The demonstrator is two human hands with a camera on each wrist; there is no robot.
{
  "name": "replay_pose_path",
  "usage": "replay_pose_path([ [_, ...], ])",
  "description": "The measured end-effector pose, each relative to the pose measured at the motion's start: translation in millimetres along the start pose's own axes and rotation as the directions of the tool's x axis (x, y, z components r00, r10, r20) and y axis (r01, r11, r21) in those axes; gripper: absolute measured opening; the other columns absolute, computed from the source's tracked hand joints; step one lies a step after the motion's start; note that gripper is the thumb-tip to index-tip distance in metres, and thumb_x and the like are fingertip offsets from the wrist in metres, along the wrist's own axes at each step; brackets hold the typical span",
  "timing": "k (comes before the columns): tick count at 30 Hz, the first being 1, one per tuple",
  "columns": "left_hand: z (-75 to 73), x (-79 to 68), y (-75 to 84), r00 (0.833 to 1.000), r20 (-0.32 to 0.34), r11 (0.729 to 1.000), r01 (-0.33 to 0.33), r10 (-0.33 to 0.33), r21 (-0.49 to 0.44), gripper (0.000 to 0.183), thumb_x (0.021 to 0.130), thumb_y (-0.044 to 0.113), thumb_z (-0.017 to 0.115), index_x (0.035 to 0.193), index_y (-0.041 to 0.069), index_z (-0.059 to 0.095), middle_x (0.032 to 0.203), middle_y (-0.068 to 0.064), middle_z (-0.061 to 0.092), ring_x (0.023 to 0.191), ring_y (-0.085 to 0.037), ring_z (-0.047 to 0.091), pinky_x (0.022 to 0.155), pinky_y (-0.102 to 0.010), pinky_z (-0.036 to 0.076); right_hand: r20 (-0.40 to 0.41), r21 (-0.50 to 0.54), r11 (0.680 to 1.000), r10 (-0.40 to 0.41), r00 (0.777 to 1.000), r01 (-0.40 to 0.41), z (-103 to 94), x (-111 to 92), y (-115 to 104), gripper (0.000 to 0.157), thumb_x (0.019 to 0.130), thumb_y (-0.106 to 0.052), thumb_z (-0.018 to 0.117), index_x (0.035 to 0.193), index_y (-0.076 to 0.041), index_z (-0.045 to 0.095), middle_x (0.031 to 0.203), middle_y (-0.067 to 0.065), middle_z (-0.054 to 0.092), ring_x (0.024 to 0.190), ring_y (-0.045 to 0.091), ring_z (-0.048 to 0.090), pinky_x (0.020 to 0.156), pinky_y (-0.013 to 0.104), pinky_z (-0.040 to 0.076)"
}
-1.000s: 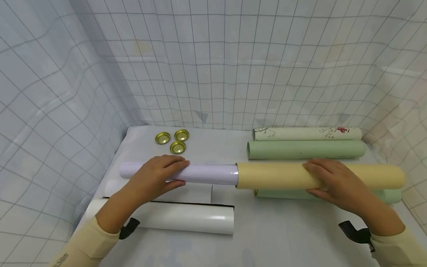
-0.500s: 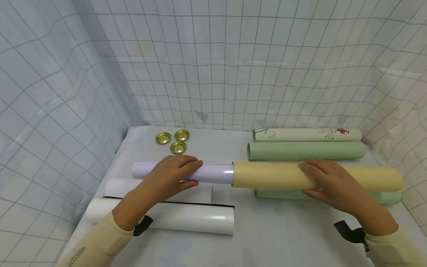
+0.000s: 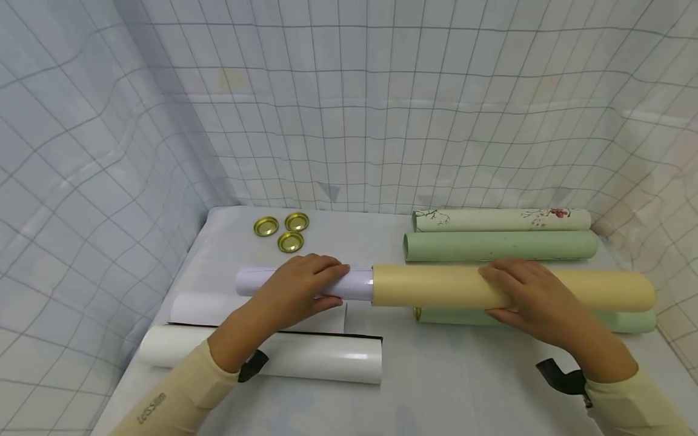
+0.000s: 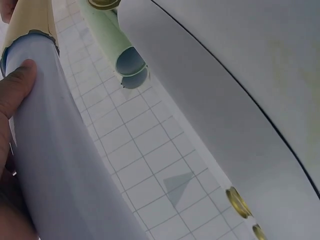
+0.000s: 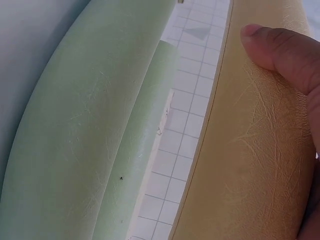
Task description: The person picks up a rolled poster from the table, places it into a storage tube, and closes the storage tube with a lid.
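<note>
My left hand (image 3: 297,290) grips a pale lilac tube (image 3: 357,284), thumb on one side and fingers over the other. The tube's right end sits inside the open end of a wider yellow tube (image 3: 425,286). Around the middle of the yellow tube, my right hand (image 3: 534,297) holds with its thumb toward me. Both tubes lie level in one line across the table. In the left wrist view, the lilac tube (image 4: 65,140) enters the uneven yellow rim (image 4: 32,34). How deep it reaches inside is hidden.
Behind the yellow tube lie a green tube (image 3: 501,246) and a flower-printed tube (image 3: 501,220). Another green tube (image 3: 458,316) is partly under it. White tubes (image 3: 327,357) lie front left. Three gold lids (image 3: 291,242) sit at the back left. Gridded cloth (image 3: 349,109) walls the back and sides.
My left hand has moved right, pushing the lilac tube further into the yellow one, so less of it shows. The yellow tube and my right hand have shifted slightly left.
</note>
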State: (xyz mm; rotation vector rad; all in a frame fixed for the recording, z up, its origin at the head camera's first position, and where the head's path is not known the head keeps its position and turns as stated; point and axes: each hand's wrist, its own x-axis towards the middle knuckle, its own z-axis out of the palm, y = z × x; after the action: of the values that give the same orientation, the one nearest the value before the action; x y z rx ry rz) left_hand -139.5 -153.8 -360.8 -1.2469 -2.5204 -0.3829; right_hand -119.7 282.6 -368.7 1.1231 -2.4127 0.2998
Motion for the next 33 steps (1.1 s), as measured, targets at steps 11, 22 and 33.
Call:
replay_pose_path([
  [11, -9.2, -5.5, -11.4, 0.998, -0.042, 0.999, 0.045, -0.045, 0.011, 0.066, 0.072, 0.039, 0.089, 0.128, 0.014, 0.065, 0.121, -0.006, 0.064, 0.111, -0.026, 0.060, 0.096, -0.043, 0.048, -0.013, -0.013, 1.000, 0.012, 1.000, -0.012, 3.7, 0.0, 0.3, 0.068, 0.099, -0.064, 0.041, 0.125, -0.004, 0.061, 0.116, 0.012, 0.062, 0.100, 0.033, 0.061, 0.087, 0.048, 0.045],
  [22, -33.4, -41.2, -40.8, 0.990, -0.119, 0.997, 0.075, -0.075, -0.005, 0.069, 0.066, 0.033, 0.093, 0.125, 0.009, 0.065, 0.122, -0.011, 0.063, 0.108, -0.031, 0.061, 0.093, -0.046, 0.050, -0.033, -0.005, 0.999, 0.040, 0.999, -0.040, 1.9, -7.2, 1.6, 0.068, 0.098, -0.064, 0.043, 0.125, -0.004, 0.062, 0.118, 0.012, 0.063, 0.101, 0.033, 0.061, 0.090, 0.045, 0.042],
  [33, -50.9, -68.2, -50.8, 0.970, -0.046, 0.971, 0.238, -0.238, -0.017, 0.063, 0.068, 0.015, 0.092, 0.124, 0.005, 0.065, 0.120, -0.013, 0.062, 0.106, -0.032, 0.062, 0.086, -0.047, 0.055, -0.045, 0.001, 0.998, 0.064, 0.997, -0.064, -0.1, -13.7, 4.9, 0.068, 0.096, -0.066, 0.044, 0.123, -0.006, 0.063, 0.117, 0.010, 0.062, 0.101, 0.030, 0.060, 0.090, 0.041, 0.040],
])
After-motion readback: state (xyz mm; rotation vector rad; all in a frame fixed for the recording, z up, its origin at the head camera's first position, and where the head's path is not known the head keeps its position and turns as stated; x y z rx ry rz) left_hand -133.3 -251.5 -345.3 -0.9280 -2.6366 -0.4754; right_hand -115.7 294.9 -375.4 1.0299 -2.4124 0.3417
